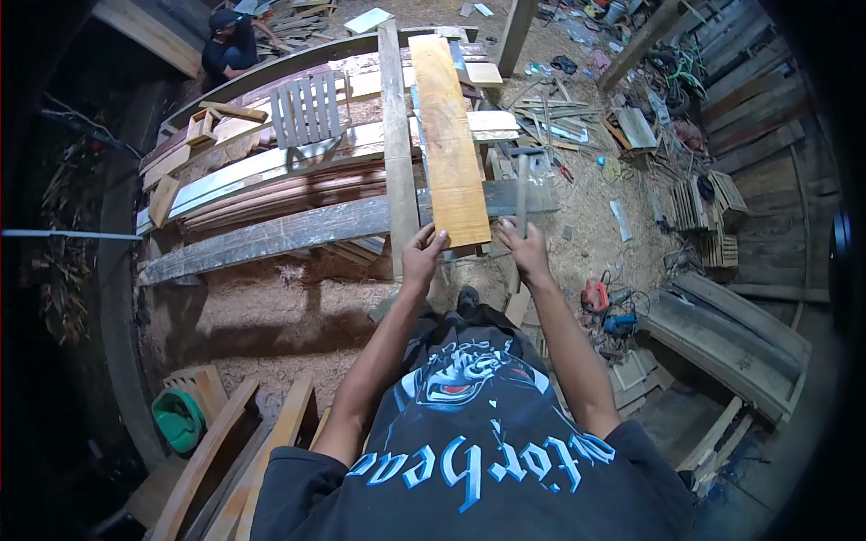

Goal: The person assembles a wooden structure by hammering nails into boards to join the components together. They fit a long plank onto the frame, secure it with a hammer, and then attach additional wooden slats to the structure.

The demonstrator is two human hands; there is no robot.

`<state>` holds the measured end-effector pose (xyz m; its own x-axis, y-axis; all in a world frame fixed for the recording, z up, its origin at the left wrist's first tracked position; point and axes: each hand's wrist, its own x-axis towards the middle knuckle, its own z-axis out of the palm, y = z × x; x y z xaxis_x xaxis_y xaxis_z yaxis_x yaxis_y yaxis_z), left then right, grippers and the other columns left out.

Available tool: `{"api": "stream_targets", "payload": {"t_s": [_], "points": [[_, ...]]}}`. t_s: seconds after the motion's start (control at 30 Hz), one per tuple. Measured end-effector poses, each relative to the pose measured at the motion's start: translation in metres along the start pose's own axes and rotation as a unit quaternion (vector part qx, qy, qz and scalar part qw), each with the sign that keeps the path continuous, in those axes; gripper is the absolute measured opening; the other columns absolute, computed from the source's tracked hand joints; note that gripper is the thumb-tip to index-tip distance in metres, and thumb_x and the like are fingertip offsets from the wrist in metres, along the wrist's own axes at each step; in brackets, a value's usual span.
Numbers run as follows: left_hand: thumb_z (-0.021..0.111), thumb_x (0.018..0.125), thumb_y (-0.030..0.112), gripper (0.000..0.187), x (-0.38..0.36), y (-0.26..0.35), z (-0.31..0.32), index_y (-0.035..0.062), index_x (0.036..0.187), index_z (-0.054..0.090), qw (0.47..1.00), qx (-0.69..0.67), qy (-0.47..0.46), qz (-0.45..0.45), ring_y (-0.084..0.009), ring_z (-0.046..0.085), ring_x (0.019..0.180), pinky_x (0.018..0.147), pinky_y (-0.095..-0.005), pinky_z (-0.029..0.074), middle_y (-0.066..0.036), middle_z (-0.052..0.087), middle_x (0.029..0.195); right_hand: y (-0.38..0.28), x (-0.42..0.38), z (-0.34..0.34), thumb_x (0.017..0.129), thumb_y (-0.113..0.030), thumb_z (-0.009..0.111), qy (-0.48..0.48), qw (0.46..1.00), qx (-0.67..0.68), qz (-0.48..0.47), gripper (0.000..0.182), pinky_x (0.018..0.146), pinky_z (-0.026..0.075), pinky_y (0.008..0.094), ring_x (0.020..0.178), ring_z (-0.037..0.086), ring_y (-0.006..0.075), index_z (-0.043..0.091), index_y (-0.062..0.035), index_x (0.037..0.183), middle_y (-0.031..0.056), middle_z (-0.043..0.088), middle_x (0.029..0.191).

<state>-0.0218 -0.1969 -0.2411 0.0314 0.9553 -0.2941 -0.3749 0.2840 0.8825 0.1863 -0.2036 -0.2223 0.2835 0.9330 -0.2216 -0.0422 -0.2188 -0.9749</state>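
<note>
A flat, orange-brown wooden board [448,144] stretches away from me over the stacked timber, its near end close to my body. My left hand [422,256] grips the near left corner of that board, thumb on top and fingers mostly hidden at the edge. Just right of the board, my right hand [526,254] is closed around the handle of a hammer [522,191], whose head points away from me. A grey plank [398,135] runs alongside the board on its left.
Long beams [343,221] and boards lie stacked ahead. A slatted wooden piece [307,110] sits on the stack. Red and blue power tools [595,295] lie on the sawdust floor at right. A green container [178,420] stands lower left. Another person [231,45] crouches at far left.
</note>
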Motion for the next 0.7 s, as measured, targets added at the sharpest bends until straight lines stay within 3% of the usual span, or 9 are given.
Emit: {"api": "stream_targets", "payload": {"t_s": [0.07, 0.2, 0.23, 0.37, 0.5, 0.7], "points": [[0.065, 0.090, 0.017, 0.042, -0.005, 0.002, 0.002, -0.0058, 0.124, 0.056, 0.999, 0.014, 0.022, -0.020, -0.0147, 0.062, 0.095, 0.082, -0.0271, 0.051, -0.010, 0.064, 0.110, 0.004, 0.006, 0.002, 0.090, -0.022, 0.065, -0.041, 0.997, -0.067, 0.023, 0.030, 0.065, 0.048, 0.0252, 0.075, 0.060, 0.0104, 0.064, 0.0039, 0.105, 0.0041, 0.066, 0.083], [0.061, 0.094, 0.023, 0.041, -0.012, 0.002, 0.013, -0.0029, 0.125, 0.056, 0.996, 0.035, 0.063, -0.055, -0.0135, 0.061, 0.093, 0.078, -0.0258, 0.052, -0.010, 0.063, 0.109, -0.025, -0.023, 0.025, 0.088, -0.019, 0.066, -0.026, 0.986, -0.146, -0.080, 0.024, 0.066, 0.048, 0.0286, 0.071, 0.060, 0.0116, 0.067, 0.0021, 0.100, 0.0069, 0.069, 0.079], [0.060, 0.094, 0.023, 0.041, -0.011, -0.001, 0.014, -0.0029, 0.126, 0.056, 0.997, 0.026, 0.064, -0.044, -0.0134, 0.061, 0.093, 0.078, -0.0259, 0.052, -0.010, 0.063, 0.109, -0.050, -0.037, 0.031, 0.087, -0.019, 0.067, 0.009, 0.983, -0.166, -0.075, 0.022, 0.065, 0.048, 0.0313, 0.069, 0.061, 0.0128, 0.068, 0.0004, 0.096, 0.0096, 0.068, 0.075], [0.057, 0.096, 0.023, 0.038, -0.009, -0.013, 0.014, -0.0034, 0.123, 0.058, 0.996, 0.027, 0.082, -0.010, -0.0128, 0.061, 0.090, 0.079, -0.0256, 0.051, -0.008, 0.064, 0.105, -0.007, -0.025, 0.036, 0.086, -0.022, 0.068, 0.048, 0.992, -0.112, -0.045, 0.022, 0.062, 0.048, 0.0336, 0.066, 0.062, 0.0175, 0.067, 0.0004, 0.090, 0.0126, 0.068, 0.074], [0.053, 0.098, 0.019, 0.038, -0.012, -0.004, 0.019, -0.0082, 0.124, 0.055, 0.987, 0.136, 0.064, 0.053, -0.0127, 0.060, 0.094, 0.082, -0.0247, 0.047, -0.010, 0.066, 0.108, 0.002, -0.021, 0.030, 0.087, -0.022, 0.067, 0.028, 0.992, -0.102, -0.072, 0.022, 0.063, 0.048, 0.0338, 0.067, 0.062, 0.0175, 0.066, 0.0001, 0.092, 0.0122, 0.068, 0.075], [0.048, 0.099, 0.022, 0.037, -0.017, 0.003, 0.030, -0.0033, 0.125, 0.056, 0.962, 0.252, 0.057, 0.084, -0.0144, 0.060, 0.097, 0.086, -0.0279, 0.046, -0.014, 0.068, 0.107, -0.003, -0.018, 0.021, 0.090, -0.022, 0.065, 0.002, 0.992, -0.109, -0.061, 0.025, 0.067, 0.048, 0.0299, 0.074, 0.061, 0.0121, 0.062, 0.0018, 0.098, 0.0089, 0.067, 0.082]]}}
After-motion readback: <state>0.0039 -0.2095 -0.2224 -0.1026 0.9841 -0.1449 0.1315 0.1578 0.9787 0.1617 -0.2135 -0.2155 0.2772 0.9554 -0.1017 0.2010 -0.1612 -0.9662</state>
